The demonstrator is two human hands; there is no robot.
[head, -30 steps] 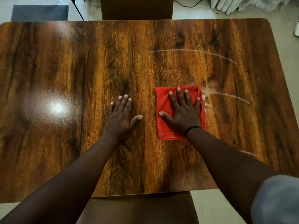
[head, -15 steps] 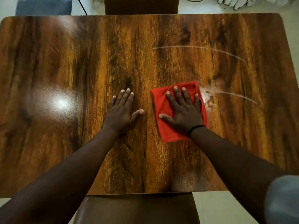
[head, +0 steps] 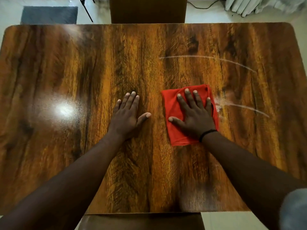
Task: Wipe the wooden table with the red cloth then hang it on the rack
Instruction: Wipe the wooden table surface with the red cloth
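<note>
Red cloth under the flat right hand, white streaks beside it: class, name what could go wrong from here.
1. The right hand only presses the red cloth; it may bunch.
2. The upper white streak lies farther away and could be missed.
3. No rack is in view, so hanging may be forgotten.

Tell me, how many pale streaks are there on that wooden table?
2. One long curved streak arcs across the far right part of the wooden table. A second streak runs right from the red cloth under the right hand. The cloth may hide more.
</note>
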